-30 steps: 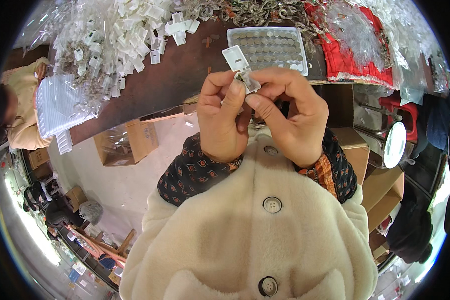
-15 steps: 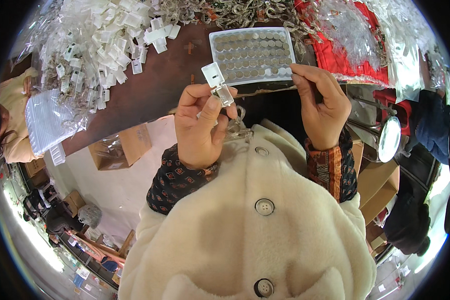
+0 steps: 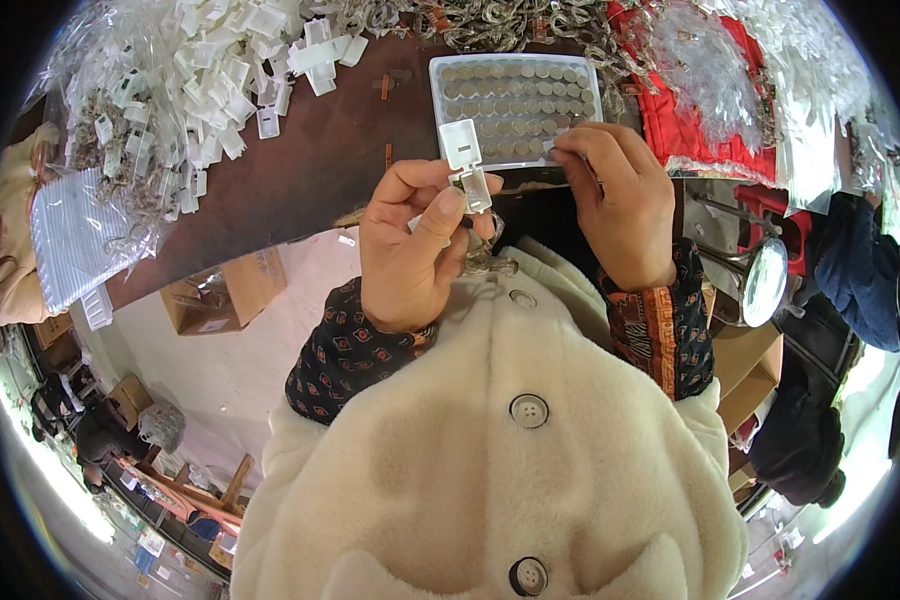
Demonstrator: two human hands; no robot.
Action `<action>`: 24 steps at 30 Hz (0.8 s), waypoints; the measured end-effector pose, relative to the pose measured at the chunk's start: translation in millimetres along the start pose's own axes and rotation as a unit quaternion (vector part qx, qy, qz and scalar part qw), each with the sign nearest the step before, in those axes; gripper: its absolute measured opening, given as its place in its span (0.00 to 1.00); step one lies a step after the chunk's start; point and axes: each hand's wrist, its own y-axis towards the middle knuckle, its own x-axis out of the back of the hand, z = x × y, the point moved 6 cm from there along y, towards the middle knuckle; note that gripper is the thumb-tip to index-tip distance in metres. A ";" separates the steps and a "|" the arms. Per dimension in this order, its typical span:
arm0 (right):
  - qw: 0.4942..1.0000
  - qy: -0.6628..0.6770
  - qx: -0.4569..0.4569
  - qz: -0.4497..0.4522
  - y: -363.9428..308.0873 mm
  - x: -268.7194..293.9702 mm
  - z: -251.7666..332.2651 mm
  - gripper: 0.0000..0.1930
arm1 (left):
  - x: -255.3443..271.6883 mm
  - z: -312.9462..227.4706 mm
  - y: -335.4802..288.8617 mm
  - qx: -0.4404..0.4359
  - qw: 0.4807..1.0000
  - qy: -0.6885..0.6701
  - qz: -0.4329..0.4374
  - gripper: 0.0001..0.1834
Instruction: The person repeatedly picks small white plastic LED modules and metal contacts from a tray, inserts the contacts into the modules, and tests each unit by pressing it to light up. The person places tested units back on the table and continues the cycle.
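Observation:
A small white plastic battery case with its hinged lid swung up is held between the thumb and fingers of my left hand. Thin clear wire hangs below that hand. My right hand is at the near edge of a white tray of coin cells, thumb and forefinger pinched together. A small pale bit shows at those fingertips, too small to name. The coin cells lie in rows, and my right fingers cover the tray's near right corner.
White plastic cases are heaped at the left of the dark table. Coiled clear wires lie along the back. Red cloth with clear plastic is to the right. Below are a cardboard box and a round stool.
My right hand has moved left along the tray's near edge, closer to my left hand. My left hand has shifted slightly right with the battery case. The whole view has turned a little.

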 end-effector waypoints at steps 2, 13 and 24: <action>1.000 0.007 0.007 0.013 1.0 -0.2 3.2 0.12 | -0.2 0.6 0.3 0.005 1.000 0.015 -0.006 0.10; 0.998 0.053 0.032 0.001 8.9 -0.2 18.5 0.13 | -6.4 1.2 6.3 0.003 0.999 0.043 0.009 0.10; 0.986 0.113 0.101 -0.073 -2.7 22.5 60.0 0.17 | -17.5 0.2 -4.3 -0.027 0.999 -0.001 0.022 0.11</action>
